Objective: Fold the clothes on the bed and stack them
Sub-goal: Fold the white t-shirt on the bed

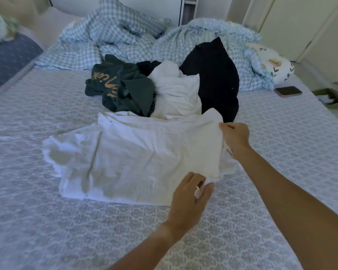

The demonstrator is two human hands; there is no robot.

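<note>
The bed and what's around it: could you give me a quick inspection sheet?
Surface: patterned bed cover, partly bare.
Job's things: white garment spread flat in front; behind it an unfolded pile of green top, white cloth, black garment.
Clutter: phone, checked duvet, floral pillow.
Grip: left hand and right hand each pinch the white garment's right edge.
Cables: nothing seen.
Surroundings: cupboard doors on the right.
</note>
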